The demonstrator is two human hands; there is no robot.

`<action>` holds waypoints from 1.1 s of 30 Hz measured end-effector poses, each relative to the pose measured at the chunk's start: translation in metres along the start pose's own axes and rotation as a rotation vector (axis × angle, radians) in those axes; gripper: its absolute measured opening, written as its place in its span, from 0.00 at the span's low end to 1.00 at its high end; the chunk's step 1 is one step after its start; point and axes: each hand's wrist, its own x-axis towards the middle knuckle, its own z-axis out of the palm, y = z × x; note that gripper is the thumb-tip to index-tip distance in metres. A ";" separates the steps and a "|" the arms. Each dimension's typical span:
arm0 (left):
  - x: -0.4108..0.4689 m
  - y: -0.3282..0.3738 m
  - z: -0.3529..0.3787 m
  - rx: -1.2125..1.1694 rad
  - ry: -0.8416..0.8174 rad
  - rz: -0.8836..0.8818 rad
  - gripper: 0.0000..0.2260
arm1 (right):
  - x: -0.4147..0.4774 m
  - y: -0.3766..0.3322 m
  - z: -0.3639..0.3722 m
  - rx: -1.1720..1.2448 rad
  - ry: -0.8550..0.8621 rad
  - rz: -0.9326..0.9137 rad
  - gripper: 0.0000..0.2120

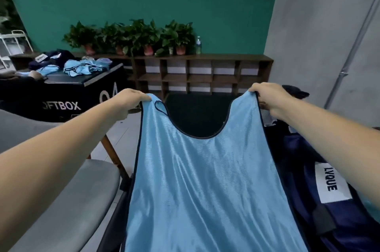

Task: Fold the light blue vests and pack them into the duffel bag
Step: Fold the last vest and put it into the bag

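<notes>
My left hand [131, 99] and right hand [265, 97] each hold a tight grip, pinching a shoulder strap of the light blue vest [205, 179]; it looks thin, limp, slippery.

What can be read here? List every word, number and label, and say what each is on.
"LVQUE": white label on the navy duffel bag.
"FTBOX", start unclear: side of the black box.
"04", partly behind the left hand: same box.
White tag on the dark bag at far left: too blurred to read.
Light blue vest: no text.
</notes>
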 end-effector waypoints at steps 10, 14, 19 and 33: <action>0.099 -0.073 0.053 -0.142 -0.010 -0.156 0.19 | 0.096 0.063 0.049 -0.016 0.026 0.169 0.18; 0.127 -0.077 0.066 -0.188 -0.006 -0.133 0.15 | 0.123 0.069 0.059 0.004 0.057 0.149 0.17; 0.159 -0.068 0.075 -0.287 0.057 -0.063 0.08 | 0.154 0.071 0.063 0.003 0.063 0.092 0.10; 0.129 -0.113 0.087 0.211 0.012 0.031 0.16 | 0.123 0.091 0.074 -0.611 0.084 -0.022 0.07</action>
